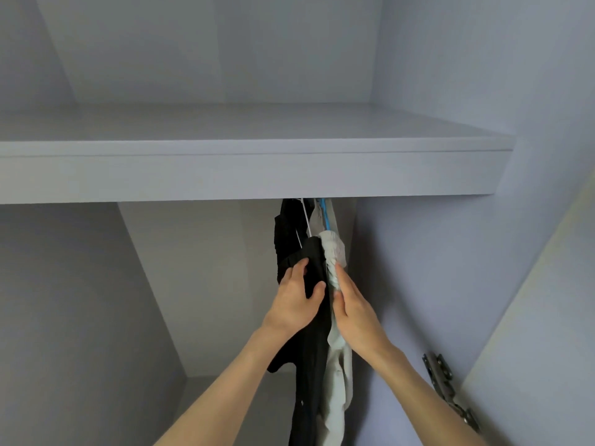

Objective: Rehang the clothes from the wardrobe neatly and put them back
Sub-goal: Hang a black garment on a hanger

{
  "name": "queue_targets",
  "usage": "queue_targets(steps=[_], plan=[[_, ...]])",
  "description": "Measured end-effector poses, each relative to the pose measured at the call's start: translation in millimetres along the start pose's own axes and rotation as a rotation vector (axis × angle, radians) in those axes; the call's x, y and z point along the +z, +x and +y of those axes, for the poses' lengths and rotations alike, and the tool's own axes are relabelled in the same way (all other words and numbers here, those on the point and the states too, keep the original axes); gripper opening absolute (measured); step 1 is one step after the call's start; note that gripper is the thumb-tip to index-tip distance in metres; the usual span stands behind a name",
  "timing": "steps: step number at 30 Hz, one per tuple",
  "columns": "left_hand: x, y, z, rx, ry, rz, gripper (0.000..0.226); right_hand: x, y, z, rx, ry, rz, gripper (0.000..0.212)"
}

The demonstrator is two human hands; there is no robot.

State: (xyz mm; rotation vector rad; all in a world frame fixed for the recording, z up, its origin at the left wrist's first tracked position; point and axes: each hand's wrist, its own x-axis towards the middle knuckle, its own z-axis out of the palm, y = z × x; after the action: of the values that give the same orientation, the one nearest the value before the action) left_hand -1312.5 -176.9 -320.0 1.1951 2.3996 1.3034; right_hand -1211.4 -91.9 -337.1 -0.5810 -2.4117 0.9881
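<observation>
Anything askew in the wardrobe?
Yes. The pale garment is bunched in a wad on its blue hanger rather than draped flat. The black garment beside it hangs crumpled, gripped by the left hand.

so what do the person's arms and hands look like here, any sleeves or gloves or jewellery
Both arms are bare from where they enter the frame down to the wrist: no sleeve shows at all. The left hand and right hand wear no gloves, and no watch, bracelet or ring can be seen on the wrists or fingers. Nails look short and unpainted where visible.
</observation>
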Motion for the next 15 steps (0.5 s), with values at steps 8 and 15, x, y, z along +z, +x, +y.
queue_targets(steps=[8, 15], plan=[[-3.6, 12.1, -3.3, -0.084, 0.012, 0.089, 0.058, -9.1, -6.1, 6.0, 0.007, 0.1, -0.015, 0.051], [-9.9, 16.9, -11.5, -0.142, -0.025, 0.364, 0.031, -8.5, -6.8, 7.1, 0.027, 0.09, -0.013, 0.05]])
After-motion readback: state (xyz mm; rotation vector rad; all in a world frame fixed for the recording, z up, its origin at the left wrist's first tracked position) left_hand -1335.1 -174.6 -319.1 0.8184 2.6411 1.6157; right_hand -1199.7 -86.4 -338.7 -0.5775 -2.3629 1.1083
